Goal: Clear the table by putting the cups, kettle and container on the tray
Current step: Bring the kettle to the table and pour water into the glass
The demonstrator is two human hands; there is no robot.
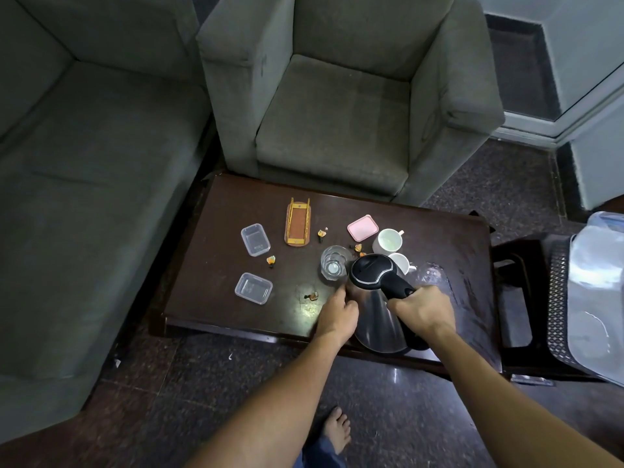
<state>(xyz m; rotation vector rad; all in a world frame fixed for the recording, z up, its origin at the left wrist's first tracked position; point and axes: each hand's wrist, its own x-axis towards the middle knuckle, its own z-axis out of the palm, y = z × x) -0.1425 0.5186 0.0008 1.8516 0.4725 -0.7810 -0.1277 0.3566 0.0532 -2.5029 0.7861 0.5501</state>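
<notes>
Kettle (371, 319), steel-bodied with a black lid, is seen at the near right edge of the dark table (219, 248), its black handle gripped by the right hand (422, 309) with fingers wrapped round it. The left hand (337, 310) is laid against the kettle's left side, fingers loosely curled; whether it grips cannot be told. Just beyond are found a glass (334, 266) and two white cups (388, 240), with the small orange tray (297, 226) farther left.
</notes>
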